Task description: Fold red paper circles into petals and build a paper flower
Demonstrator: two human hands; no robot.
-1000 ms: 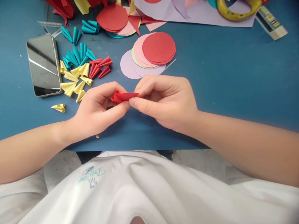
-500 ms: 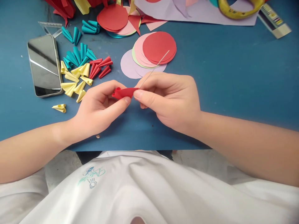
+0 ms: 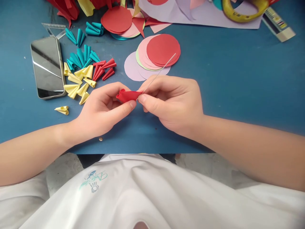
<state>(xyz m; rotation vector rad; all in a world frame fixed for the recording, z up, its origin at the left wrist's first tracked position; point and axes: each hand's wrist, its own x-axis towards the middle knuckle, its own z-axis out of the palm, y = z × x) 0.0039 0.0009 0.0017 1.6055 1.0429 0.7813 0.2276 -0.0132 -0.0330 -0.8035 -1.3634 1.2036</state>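
Pinching the red roll (image 3: 128, 96) btwn thumb & fingers of my L hand (image 3: 102, 109), grip closed, w/ its curled, flared end twd 9 o'c & its point twd 3. Roll's at the clock's centre, btwn both hands, over the table (image 3: 238, 79). R hand (image 3: 177, 101) is at 3, thumb & index nipped tight on a thin rod (image 3: 156, 77) right by the roll's point; can't tell if they've got the roll too. Rod's far end slants out twd 1–2, across the stacked discs (image 3: 159, 46). Red cones (image 3: 97, 73) sit approx 11, teal cones (image 3: 81, 56) 10–11, yellow cones (image 3: 83, 89) nr 10, w/ a stray cone (image 3: 62, 110) at 9. Phone (image 3: 47, 68) lies just beside the yellow lot, approx 10. Lilac sheet (image 3: 209, 17) & yellow ring (image 3: 247, 17) are up at 1–2, well apart from my hands.
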